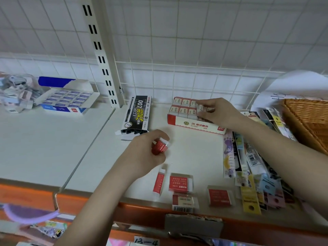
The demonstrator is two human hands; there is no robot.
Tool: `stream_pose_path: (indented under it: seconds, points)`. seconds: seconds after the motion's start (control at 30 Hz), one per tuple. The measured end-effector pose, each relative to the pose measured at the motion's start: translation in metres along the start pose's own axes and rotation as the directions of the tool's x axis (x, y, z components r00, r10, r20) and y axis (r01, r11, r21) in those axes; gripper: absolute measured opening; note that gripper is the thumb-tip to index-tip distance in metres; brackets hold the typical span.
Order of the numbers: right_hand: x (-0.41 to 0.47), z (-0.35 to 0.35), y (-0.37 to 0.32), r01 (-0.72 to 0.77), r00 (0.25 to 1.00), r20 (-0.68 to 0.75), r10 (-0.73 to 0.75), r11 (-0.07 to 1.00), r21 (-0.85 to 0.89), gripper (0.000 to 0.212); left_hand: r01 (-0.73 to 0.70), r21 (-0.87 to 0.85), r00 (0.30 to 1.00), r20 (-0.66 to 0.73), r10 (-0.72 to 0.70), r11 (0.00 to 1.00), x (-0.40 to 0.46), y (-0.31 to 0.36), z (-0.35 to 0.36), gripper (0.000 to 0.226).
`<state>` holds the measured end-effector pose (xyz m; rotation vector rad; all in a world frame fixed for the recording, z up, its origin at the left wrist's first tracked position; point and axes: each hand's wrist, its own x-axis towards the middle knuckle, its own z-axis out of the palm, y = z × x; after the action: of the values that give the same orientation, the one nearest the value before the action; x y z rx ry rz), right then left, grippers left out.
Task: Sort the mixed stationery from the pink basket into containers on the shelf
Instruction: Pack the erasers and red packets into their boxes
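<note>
Head cam: right hand (215, 110) pinches small red-sleeved eraser (201, 107) into red-white cardboard eraser box (195, 124) at shelf back edge. Left hand (147, 153) grips another red eraser (160, 147). Risk: four loose erasers (181, 183) near front edge; forearm sweep could knock them off.

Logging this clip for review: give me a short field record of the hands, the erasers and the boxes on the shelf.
left hand: left hand grips a red eraser above the shelf
right hand: right hand pinches an eraser at the red eraser box
red eraser box: open, rows partly filled
loose erasers: four loose erasers near the front edge
other boxes: blue eraser box at left, black pen box in the middle
right side: packaged stationery, wicker basket
</note>
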<state>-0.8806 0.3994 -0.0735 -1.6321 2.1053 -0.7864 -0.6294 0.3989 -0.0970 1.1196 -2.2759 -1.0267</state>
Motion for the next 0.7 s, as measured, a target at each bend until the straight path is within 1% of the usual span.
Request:
stream_pose_path:
  seconds: [0.07, 0.13, 0.17, 0.23, 0.37, 0.43, 0.5, 0.57, 0.63, 0.67, 0.7]
  points:
    - [0.002, 0.0, 0.004, -0.016, 0.999, -0.028, 0.015, 1.0, -0.016, 0.04, 0.0, -0.023, 1.0, -0.011, 0.0, 1.0, 0.001, 0.001, -0.001, 0.039]
    - [0.006, -0.001, 0.008, -0.019, 0.999, -0.042, 0.014, 0.991, -0.13, 0.038, -0.012, -0.03, 0.999, -0.034, 0.011, 0.999, 0.002, 0.002, -0.004, 0.039]
    - [0.008, 0.0, 0.009, -0.018, 0.999, -0.046, 0.01, 0.987, -0.159, 0.038, -0.018, -0.032, 0.999, -0.048, 0.016, 0.999, 0.002, 0.001, -0.005, 0.04]
    - [0.012, 0.004, 0.007, -0.024, 0.998, -0.061, 0.014, 0.984, -0.174, 0.037, -0.016, -0.052, 0.998, -0.069, 0.012, 0.999, 0.001, 0.001, -0.007, 0.041]
    - [0.014, 0.012, 0.003, -0.04, 0.981, -0.195, -0.009, 0.968, -0.248, 0.033, 0.015, -0.113, 0.997, -0.069, -0.023, 0.993, 0.002, -0.002, -0.01, 0.04]
    - [0.01, 0.012, 0.003, -0.056, 0.979, -0.201, 0.003, 0.966, -0.253, 0.032, 0.013, -0.12, 0.997, -0.072, -0.022, 0.993, 0.003, -0.002, -0.011, 0.039]
    - [-0.004, 0.008, -0.002, -0.01, 0.986, -0.16, -0.04, 0.953, -0.304, 0.03, -0.003, -0.102, 0.997, -0.08, -0.005, 0.995, 0.008, -0.001, -0.014, 0.034]
    - [-0.03, -0.002, -0.011, 0.084, 0.99, -0.079, -0.121, 0.927, -0.365, 0.028, -0.03, -0.083, 0.996, -0.088, 0.022, 0.996, 0.017, 0.004, -0.018, 0.024]
    - [-0.062, -0.013, -0.021, 0.192, 0.981, 0.088, -0.171, 0.911, -0.366, 0.026, -0.066, -0.102, 0.995, -0.075, 0.059, 0.993, 0.029, 0.014, -0.02, 0.017]
    - [-0.078, -0.018, -0.023, 0.231, 0.967, 0.188, -0.174, 0.912, -0.339, 0.024, -0.093, -0.096, 0.994, -0.066, 0.087, 0.991, 0.036, 0.02, -0.021, 0.015]
    - [-0.093, -0.021, -0.024, 0.239, 0.948, 0.281, -0.151, 0.919, -0.313, 0.023, -0.122, -0.071, 0.991, -0.061, 0.118, 0.99, 0.044, 0.025, -0.02, 0.014]
